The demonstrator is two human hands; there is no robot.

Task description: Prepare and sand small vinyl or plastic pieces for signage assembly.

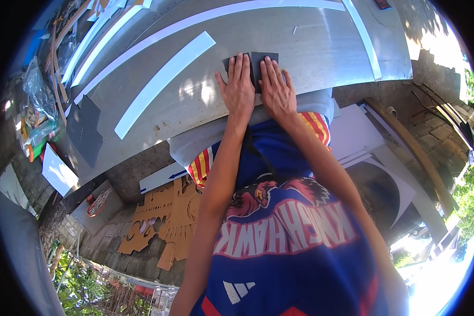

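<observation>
Crumpled clear plastic bags (37,89) lie at the left edge of the grey metal worktop (310,47), and a white sign panel with a blue arrow (160,179) rests below it.

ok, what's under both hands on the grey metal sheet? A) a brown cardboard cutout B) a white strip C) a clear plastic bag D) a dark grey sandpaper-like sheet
D: the left hand and right hand lie flat, side by side, on a dark grey rectangular sheet resting on the grey metal sheet; the long white strip lies apart to the left.
</observation>
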